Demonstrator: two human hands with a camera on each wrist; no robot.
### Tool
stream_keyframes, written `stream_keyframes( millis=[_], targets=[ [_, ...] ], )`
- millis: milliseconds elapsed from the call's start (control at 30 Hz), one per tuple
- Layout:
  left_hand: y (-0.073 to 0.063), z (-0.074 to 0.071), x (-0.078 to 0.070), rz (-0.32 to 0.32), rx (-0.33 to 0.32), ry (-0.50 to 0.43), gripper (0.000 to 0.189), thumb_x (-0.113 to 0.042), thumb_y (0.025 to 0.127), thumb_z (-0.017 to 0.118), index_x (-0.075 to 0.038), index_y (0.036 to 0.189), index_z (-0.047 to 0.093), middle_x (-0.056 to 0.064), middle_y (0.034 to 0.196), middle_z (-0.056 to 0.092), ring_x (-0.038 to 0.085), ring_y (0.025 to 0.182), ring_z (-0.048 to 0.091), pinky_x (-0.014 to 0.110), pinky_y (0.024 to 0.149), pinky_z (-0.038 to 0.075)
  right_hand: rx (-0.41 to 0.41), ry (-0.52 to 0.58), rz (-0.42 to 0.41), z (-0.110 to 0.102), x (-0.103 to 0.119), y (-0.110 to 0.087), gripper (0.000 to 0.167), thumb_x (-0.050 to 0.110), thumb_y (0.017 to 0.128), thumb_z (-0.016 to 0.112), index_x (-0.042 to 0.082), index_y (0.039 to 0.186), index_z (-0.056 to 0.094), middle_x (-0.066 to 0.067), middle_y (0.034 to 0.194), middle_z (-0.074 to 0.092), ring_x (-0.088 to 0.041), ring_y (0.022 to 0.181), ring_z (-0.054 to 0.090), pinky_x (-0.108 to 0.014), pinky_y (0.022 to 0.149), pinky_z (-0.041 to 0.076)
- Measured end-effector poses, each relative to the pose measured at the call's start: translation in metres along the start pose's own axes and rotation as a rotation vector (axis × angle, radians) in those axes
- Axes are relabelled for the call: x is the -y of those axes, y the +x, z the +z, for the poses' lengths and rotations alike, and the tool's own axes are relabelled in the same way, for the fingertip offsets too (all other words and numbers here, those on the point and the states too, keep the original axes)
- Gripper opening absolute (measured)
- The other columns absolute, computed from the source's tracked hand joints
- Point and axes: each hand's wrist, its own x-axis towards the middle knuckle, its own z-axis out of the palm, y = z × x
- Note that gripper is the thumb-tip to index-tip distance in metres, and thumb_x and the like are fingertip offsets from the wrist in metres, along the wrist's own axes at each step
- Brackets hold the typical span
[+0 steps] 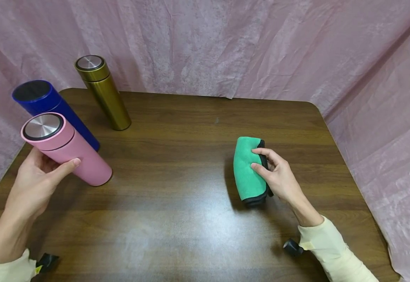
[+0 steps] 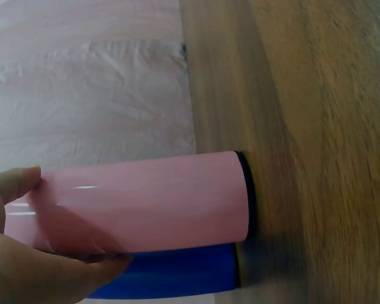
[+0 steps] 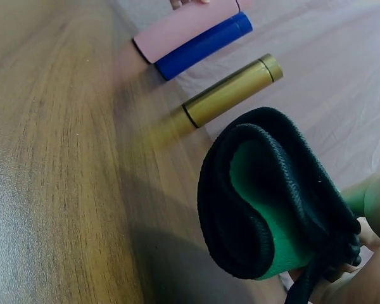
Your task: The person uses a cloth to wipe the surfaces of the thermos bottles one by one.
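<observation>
My left hand (image 1: 35, 182) grips a pink thermos bottle (image 1: 90, 166) around its upper body, thumb across the near side. The bottle stands upright with a brushed metal lid; its black-rimmed base is at the table in the left wrist view. Directly behind it is a blue thermos bottle (image 2: 183, 272), partly hidden by the pink one. My right hand (image 1: 280, 176) pinches a rolled green cloth (image 1: 247, 168) with black edging between thumb and fingers. From the right wrist view, the folded end of the cloth shows layered black trim, and the roll casts a shadow on the wood.
A gold thermos bottle (image 1: 107, 98) stands farther back, near the far edge of the brown wooden table (image 1: 176, 129). Pink curtains (image 1: 198, 47) hang behind the table and along its sides. Small black devices (image 1: 293, 248) are attached at both sleeves.
</observation>
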Motion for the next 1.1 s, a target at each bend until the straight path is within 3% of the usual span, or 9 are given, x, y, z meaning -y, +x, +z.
stream_keyframes(
  millis=[133, 233, 333, 433, 633, 700, 800, 967, 1100],
  targets=[
    [-0.003, 0.004, -0.003, 0.015, -0.054, 0.010, 0.058, 0.016, 0.089, 0.068, -0.012, 0.138, 0.053, 0.002, 0.123, 0.061, 0.010, 0.110, 0.060, 0.008, 0.088, 0.049, 0.015, 0.029, 0.015, -0.001, 0.000, 0.001, 0.041, 0.006, 0.102, 0.064, 0.006, 0.142, 0.057, -0.017, 0.138, 0.057, -0.018, 0.115, 0.062, -0.023, 0.085, 0.055],
    [-0.007, 0.014, -0.011, 0.082, -0.202, -0.027, 0.068, 0.020, 0.086, 0.068, -0.009, 0.144, 0.049, 0.007, 0.133, 0.056, 0.018, 0.123, 0.055, 0.013, 0.100, 0.045, 0.026, 0.043, 0.022, -0.002, 0.001, 0.001, 0.043, 0.003, 0.103, 0.062, 0.007, 0.145, 0.055, -0.016, 0.142, 0.054, -0.019, 0.118, 0.061, -0.023, 0.086, 0.056],
    [-0.012, 0.029, -0.021, 0.245, -0.406, -0.092, 0.072, 0.023, 0.080, 0.066, -0.002, 0.145, 0.046, 0.014, 0.138, 0.050, 0.025, 0.133, 0.048, 0.020, 0.110, 0.039, 0.032, 0.051, 0.026, -0.004, 0.002, 0.002, 0.044, 0.001, 0.103, 0.059, 0.007, 0.147, 0.053, -0.016, 0.145, 0.052, -0.018, 0.119, 0.060, -0.023, 0.087, 0.055],
    [-0.016, 0.047, -0.032, 0.435, -0.563, -0.027, 0.065, 0.018, 0.076, 0.065, 0.004, 0.138, 0.047, 0.017, 0.135, 0.050, 0.026, 0.129, 0.047, 0.022, 0.109, 0.035, 0.027, 0.043, 0.026, -0.007, 0.004, 0.004, 0.046, 0.000, 0.104, 0.057, 0.008, 0.148, 0.053, -0.016, 0.144, 0.052, -0.018, 0.117, 0.060, -0.023, 0.086, 0.055],
    [-0.023, 0.084, -0.043, 0.696, -0.743, 0.184, 0.048, -0.010, 0.070, 0.072, 0.011, 0.111, 0.059, 0.017, 0.117, 0.059, 0.026, 0.116, 0.049, 0.024, 0.097, 0.034, 0.011, 0.040, 0.018, -0.016, 0.011, 0.010, 0.049, -0.002, 0.104, 0.052, 0.010, 0.152, 0.050, -0.013, 0.149, 0.049, -0.019, 0.122, 0.056, -0.020, 0.089, 0.053],
    [-0.025, 0.093, -0.042, 0.735, -0.696, 0.248, 0.049, -0.015, 0.070, 0.072, 0.015, 0.107, 0.059, 0.017, 0.115, 0.061, 0.026, 0.114, 0.050, 0.024, 0.096, 0.035, 0.004, 0.046, 0.023, -0.021, 0.013, 0.011, 0.051, -0.003, 0.104, 0.050, 0.011, 0.153, 0.049, -0.012, 0.152, 0.047, -0.019, 0.125, 0.055, -0.019, 0.090, 0.052],
    [-0.027, 0.101, -0.038, 0.732, -0.510, 0.401, 0.052, -0.019, 0.077, 0.072, 0.015, 0.116, 0.063, 0.021, 0.119, 0.064, 0.026, 0.115, 0.052, 0.023, 0.097, 0.037, -0.007, 0.047, 0.037, -0.028, 0.017, 0.013, 0.053, -0.004, 0.103, 0.049, 0.012, 0.154, 0.048, -0.012, 0.154, 0.045, -0.020, 0.128, 0.052, -0.019, 0.091, 0.050],
    [-0.017, 0.108, -0.028, 0.620, -0.099, 0.644, 0.062, -0.020, 0.088, 0.074, 0.004, 0.142, 0.056, 0.023, 0.144, 0.055, 0.033, 0.133, 0.049, 0.031, 0.113, 0.036, 0.004, 0.081, 0.070, -0.038, 0.020, 0.020, 0.057, -0.004, 0.103, 0.046, 0.014, 0.156, 0.045, -0.010, 0.162, 0.036, -0.023, 0.140, 0.042, -0.023, 0.098, 0.046],
    [-0.007, 0.119, -0.012, 0.492, 0.144, 0.810, 0.074, -0.016, 0.091, 0.079, -0.001, 0.154, 0.043, 0.018, 0.159, 0.042, 0.038, 0.148, 0.034, 0.049, 0.122, 0.028, 0.040, 0.151, 0.124, -0.044, 0.015, 0.030, 0.059, -0.005, 0.104, 0.042, 0.015, 0.159, 0.040, -0.008, 0.167, 0.026, -0.025, 0.147, 0.032, -0.036, 0.109, 0.039]
  ],
)
